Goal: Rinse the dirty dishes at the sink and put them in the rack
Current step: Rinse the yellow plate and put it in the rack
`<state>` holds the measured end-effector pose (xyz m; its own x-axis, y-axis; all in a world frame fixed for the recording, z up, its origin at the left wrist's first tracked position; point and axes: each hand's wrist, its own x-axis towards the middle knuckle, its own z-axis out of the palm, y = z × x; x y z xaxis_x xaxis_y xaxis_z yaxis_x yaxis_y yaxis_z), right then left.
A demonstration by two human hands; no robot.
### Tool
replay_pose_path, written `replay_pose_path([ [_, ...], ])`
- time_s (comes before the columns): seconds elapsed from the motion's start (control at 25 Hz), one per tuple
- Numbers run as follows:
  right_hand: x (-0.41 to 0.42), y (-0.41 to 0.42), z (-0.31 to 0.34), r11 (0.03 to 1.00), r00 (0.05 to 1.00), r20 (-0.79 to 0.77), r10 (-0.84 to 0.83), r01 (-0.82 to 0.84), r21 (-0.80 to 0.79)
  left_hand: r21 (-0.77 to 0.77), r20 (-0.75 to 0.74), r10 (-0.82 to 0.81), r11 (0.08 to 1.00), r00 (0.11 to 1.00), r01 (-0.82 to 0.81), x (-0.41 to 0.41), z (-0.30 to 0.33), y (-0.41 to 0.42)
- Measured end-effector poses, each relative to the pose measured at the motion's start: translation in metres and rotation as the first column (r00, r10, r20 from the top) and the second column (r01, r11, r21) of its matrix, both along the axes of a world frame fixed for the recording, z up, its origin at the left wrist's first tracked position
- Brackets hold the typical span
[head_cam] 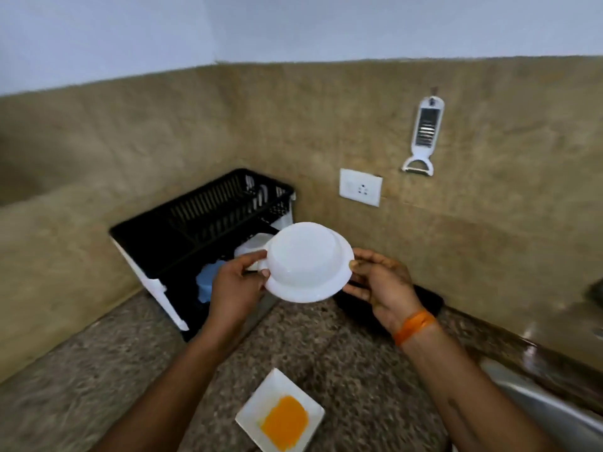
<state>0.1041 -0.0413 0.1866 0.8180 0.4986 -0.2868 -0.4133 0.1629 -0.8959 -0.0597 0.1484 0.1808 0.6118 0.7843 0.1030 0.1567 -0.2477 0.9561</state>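
Both hands are holding a white bowl [308,261] upside down in the air, its flat base facing the camera and its wide rim tilted toward the counter [326,353]. The left hand [236,283] is gripping the rim on the left side, thumb lying across the top edge and fingers curling underneath. The right hand [380,282] is pinching the opposite edge, thumb pressing on the upper face of the rim and fingers tucking beneath it; an orange band [413,326] is circling that wrist. The bowl is hovering just in front of the black rack [202,220], which is sitting in the corner against the tan wall [456,223]. Inside the rack, a white dish [254,244] is lying partly hidden behind the bowl, and something pale blue [207,282] is showing beside the left hand; what it is cannot be told. Utensils [261,194] are standing in the rack's far corner. Nearer the camera, a square white plate [280,411] with an orange smear [284,422] is resting on the speckled counter. The steel edge of the sink [554,409] is showing at the lower right. On the wall, a socket [360,187] is sitting just right of the rack, and a white slicer [425,125] with a peeler [418,166] below it is hanging higher up.
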Motion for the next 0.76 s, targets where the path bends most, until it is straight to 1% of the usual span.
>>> replay_pose_path([
  [0.16,0.019,0.121,0.034,0.999,0.999,0.009,0.047,-0.046,-0.027,0.101,-0.053,0.085,0.992,0.995,-0.079,0.011,0.034,0.106],
  [0.32,0.047,0.224,0.05,0.997,0.999,0.004,0.054,-0.054,-0.053,0.138,-0.099,0.067,0.989,0.993,-0.053,0.042,0.044,0.192],
  [0.4,0.064,0.262,0.049,0.996,0.998,-0.014,0.055,-0.056,-0.075,0.118,-0.083,0.036,0.993,0.996,-0.026,0.058,0.041,0.22],
  [0.48,0.083,0.301,0.042,0.994,0.999,-0.017,0.041,-0.042,-0.105,0.035,-0.065,0.005,0.999,0.998,-0.003,0.075,0.031,0.251],
  [0.6,0.112,0.352,0.023,0.989,1.0,-0.011,-0.013,0.011,-0.146,-0.078,-0.068,0.008,0.997,0.998,-0.013,0.098,0.017,0.29],
  [0.68,0.125,0.376,0.015,0.985,0.999,0.011,-0.032,0.033,-0.168,-0.061,-0.113,-0.044,0.997,0.993,0.037,0.109,0.017,0.307],
  [0.76,0.139,0.4,0.008,0.979,0.998,0.048,-0.041,0.049,-0.199,-0.006,-0.207,-0.103,0.995,0.973,0.104,0.121,0.014,0.329],
])
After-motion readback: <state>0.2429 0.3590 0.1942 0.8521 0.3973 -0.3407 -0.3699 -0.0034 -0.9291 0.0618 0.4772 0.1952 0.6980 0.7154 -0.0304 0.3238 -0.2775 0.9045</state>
